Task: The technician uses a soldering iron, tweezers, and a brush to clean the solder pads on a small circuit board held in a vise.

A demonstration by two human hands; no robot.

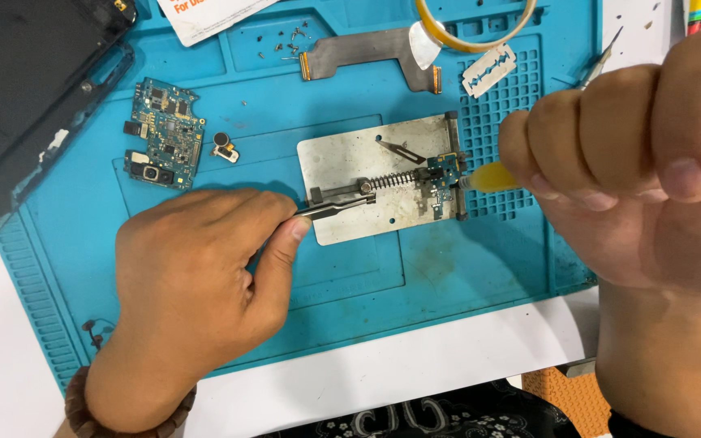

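A small blue circuit board (445, 169) sits clamped at the right end of a steel holding plate (350, 154), pressed there by a spring-loaded bar (395, 182). The plate lies in the middle of a blue work mat (367, 284). The right hand (634, 162) is clenched in a fist round a yellow-tipped tool (490, 177), whose point meets the right edge of the little board. The left hand (196, 276) pinches a pair of metal tweezers (336, 208) between thumb and forefinger — their tips rest on the plate, just below the spring. A beaded bracelet (83, 414) circles that wrist. Further out on the mat lie a larger blue mainboard (164, 134), a small round part (223, 144) beside it, a grey flex cable (367, 50), a razor blade (488, 70) and loose tiny screws (290, 42) — a dark phone shell (26, 89) overhangs the mat's upper left corner
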